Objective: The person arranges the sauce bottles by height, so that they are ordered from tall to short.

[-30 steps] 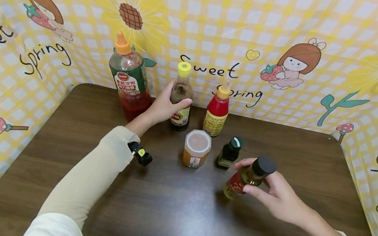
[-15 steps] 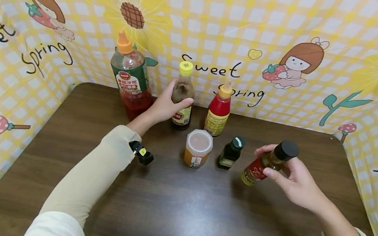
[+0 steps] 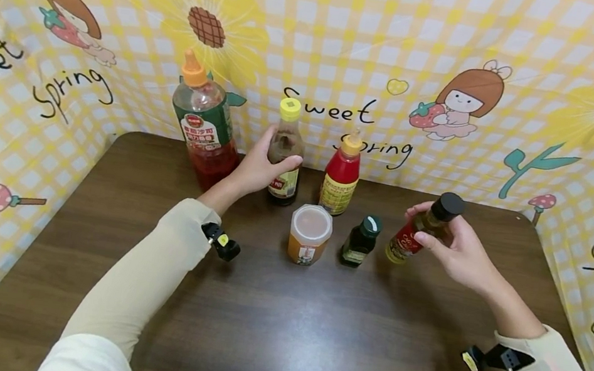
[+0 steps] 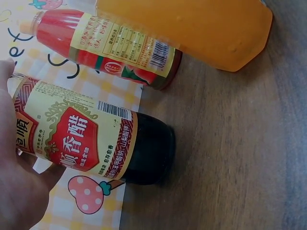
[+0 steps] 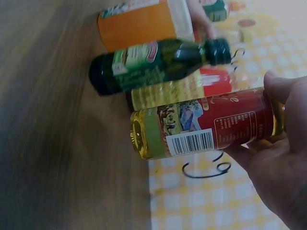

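In the head view my left hand (image 3: 258,170) grips a vinegar bottle (image 3: 284,185) with a yellow cap, standing at the back of the table. Its cream and red label (image 4: 72,132) faces the left wrist camera. At the right, my right hand (image 3: 461,250) holds an oil bottle (image 3: 404,244) with a black cap and red label, tilted with its cap toward the right. Pale yellow oil shows at its base in the right wrist view, where the thumb and fingers wrap its upper part. Just left of it stands a small dark green bottle (image 3: 359,245).
An orange jar (image 3: 308,247) with a translucent lid stands mid-table. Behind it is a red squeeze bottle (image 3: 341,179) with a yellow cap. A large red sauce bottle (image 3: 206,135) stands beside the left hand. Yellow checked cloth (image 3: 341,33) walls the back and sides of the brown table (image 3: 265,333).
My right hand has carried the oil bottle to the right and farther back, to the right side of the small green bottle. My left hand stays on the vinegar bottle.
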Demonstrator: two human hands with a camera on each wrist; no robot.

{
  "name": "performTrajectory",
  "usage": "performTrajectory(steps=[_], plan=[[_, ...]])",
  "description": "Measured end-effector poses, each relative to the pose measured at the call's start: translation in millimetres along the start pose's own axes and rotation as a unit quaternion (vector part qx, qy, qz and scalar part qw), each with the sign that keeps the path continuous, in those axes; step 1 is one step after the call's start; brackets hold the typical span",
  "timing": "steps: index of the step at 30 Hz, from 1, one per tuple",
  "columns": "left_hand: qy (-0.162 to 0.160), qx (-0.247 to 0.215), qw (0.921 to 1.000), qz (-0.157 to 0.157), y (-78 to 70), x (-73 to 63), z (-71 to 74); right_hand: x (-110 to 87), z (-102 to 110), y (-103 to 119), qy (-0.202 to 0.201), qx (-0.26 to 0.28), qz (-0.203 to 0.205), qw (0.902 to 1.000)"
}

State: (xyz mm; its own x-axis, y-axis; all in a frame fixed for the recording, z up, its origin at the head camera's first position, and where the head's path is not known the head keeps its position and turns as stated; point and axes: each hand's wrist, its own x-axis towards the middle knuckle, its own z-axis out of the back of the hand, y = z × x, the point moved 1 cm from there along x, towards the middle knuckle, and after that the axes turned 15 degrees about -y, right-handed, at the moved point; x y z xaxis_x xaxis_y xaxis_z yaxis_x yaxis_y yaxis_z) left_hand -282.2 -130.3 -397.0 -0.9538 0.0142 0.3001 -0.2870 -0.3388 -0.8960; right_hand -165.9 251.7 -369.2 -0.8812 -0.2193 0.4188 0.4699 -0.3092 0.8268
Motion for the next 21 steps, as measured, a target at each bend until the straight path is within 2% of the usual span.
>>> performTrajectory(steps=[8,17,21], plan=[[0.0,0.008,0.9999,0.007,0.2,0.5,1.6,21.6,-3.3,-24.1,0.011,-0.017,-0.008,0.9998],[-0.002,0.009,0.9999,0.008,0.3,0.7,1.8,44.9,-9.8,-36.6,0.011,-0.036,-0.018,0.9991],[-0.001,0.007,0.9999,0.008,0.2,0.2,0.9,55.0,-13.8,-42.2,0.009,-0.044,-0.036,0.9983]])
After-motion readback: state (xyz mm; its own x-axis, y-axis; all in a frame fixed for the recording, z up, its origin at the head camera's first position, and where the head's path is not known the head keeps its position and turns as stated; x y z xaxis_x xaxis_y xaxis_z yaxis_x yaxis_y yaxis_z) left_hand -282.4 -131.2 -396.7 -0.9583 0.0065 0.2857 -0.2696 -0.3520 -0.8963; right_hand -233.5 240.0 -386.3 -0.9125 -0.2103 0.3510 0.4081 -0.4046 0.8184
